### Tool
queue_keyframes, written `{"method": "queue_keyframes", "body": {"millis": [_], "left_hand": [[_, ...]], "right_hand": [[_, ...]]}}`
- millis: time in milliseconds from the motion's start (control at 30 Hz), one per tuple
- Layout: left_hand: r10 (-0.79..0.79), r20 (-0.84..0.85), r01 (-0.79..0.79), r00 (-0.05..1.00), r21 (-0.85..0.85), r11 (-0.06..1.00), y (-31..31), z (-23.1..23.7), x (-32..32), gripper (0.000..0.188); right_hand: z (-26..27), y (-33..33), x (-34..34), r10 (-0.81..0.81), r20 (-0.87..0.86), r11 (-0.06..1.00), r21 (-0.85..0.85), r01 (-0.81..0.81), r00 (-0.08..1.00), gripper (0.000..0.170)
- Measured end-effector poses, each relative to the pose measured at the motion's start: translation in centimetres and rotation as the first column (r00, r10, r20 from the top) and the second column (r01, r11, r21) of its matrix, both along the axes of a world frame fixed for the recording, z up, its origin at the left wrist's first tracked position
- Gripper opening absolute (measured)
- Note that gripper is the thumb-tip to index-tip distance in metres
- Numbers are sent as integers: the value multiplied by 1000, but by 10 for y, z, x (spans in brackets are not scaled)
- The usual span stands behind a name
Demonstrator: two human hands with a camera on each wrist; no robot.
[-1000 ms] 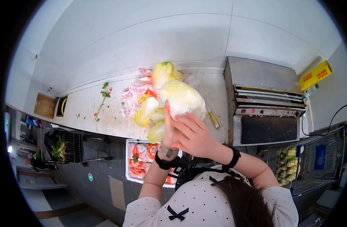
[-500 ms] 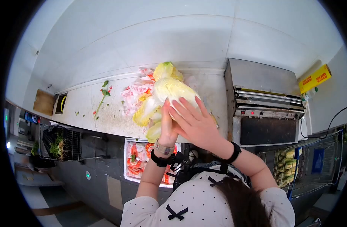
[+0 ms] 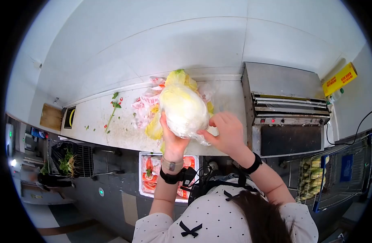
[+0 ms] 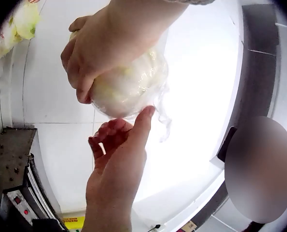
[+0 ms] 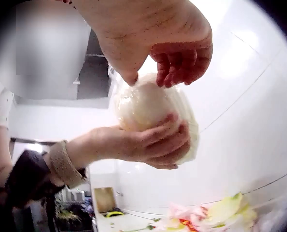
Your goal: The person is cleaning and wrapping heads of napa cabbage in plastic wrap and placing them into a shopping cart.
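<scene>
A large napa cabbage, wrapped in clear cling film, is held up over the counter. My left hand grips it from the left and below. In the left wrist view that hand's fingers curl round the side of the cabbage. My right hand is at the near right end, with its thumb against the loose film. Its thumb and bent fingers stand apart in both wrist views, fingertips right at the wrapped end. Loose yellow cabbage leaves lie beneath and left; another leafy piece is behind.
Printed plastic bags and a green stem with red bits lie on the counter. A film-wrapping machine stands to the right. A white box of wrapped packs is below the front edge. Wire carts stand on both sides.
The cabbage has been raised and turned, moving left and nearer. My left hand has gone from its side to under it. The right hand has shifted from flat on the cabbage to the film's end.
</scene>
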State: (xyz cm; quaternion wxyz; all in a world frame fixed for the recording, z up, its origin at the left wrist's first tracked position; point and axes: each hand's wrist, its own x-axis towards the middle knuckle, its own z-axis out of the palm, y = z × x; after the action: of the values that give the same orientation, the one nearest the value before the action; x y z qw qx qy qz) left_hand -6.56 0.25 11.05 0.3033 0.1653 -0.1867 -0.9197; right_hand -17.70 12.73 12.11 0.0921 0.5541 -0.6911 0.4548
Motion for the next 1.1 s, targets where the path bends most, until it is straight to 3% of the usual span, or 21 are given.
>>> {"method": "queue_keyframes", "body": {"millis": [167, 300, 400, 467, 500, 533, 600, 700, 733, 767, 800, 867, 933, 1033, 1100], "left_hand": [[62, 139, -54, 988, -64, 996, 5, 9, -1, 60], [106, 112, -103, 988, -38, 994, 3, 8, 5, 57], [125, 73, -124, 989, -21, 992, -6, 0, 11, 54], [129, 39, -130, 991, 7, 992, -7, -7, 14, 55], [130, 32, -131, 991, 20, 991, -7, -7, 14, 55], [132, 24, -133, 991, 33, 991, -7, -6, 14, 55], [137, 10, -137, 991, 52, 989, -7, -5, 17, 56], [90, -16, -88, 996, 70, 994, -11, -8, 28, 58], [41, -26, -39, 999, 80, 996, -14, -12, 37, 59], [-7, -36, 10, 999, 87, 996, -17, -13, 44, 60], [-4, 3, 4, 1000, 71, 997, -18, -11, 48, 62], [11, 81, -14, 997, 43, 999, -19, -6, 53, 64], [8, 137, -18, 991, 66, 998, -16, 0, 58, 64], [1, 120, -14, 993, 107, 994, -12, 2, 62, 64], [-37, 45, 31, 998, 128, 991, -12, -2, 66, 64]], "right_hand": [[0, -5, 0, -18, -97, 999, -29, 15, 995, 21], [3, 7, -4, -42, -142, 995, -92, 29, 989, 16], [6, 20, 3, 50, -65, 996, -70, -55, 997, 15], [8, 26, 15, 164, 249, 986, -44, -158, 954, 14], [8, 27, 18, 209, 398, 977, -41, -211, 893, 14], [6, 26, 18, 260, 641, 957, -73, -280, 722, 13], [-5, 25, 16, 267, 940, 912, -176, -371, 210, 13], [-22, 20, -9, 309, 822, 933, -163, -322, 478, 10], [-20, 22, -16, 302, 597, 952, -155, -263, 743, 9], [-17, 24, -23, 248, 302, 964, -173, -203, 920, 8], [-14, 26, -29, 151, -25, 964, -215, -153, 988, 8], [-17, 27, -26, 226, -405, 909, -239, -341, 886, 4], [2, 23, -7, 206, -704, 878, -173, -446, 680, 10], [6, 4, 7, 116, -703, 968, -79, -239, 702, 17], [7, -4, 5, 149, -769, 948, -67, -311, 622, 18]]}}
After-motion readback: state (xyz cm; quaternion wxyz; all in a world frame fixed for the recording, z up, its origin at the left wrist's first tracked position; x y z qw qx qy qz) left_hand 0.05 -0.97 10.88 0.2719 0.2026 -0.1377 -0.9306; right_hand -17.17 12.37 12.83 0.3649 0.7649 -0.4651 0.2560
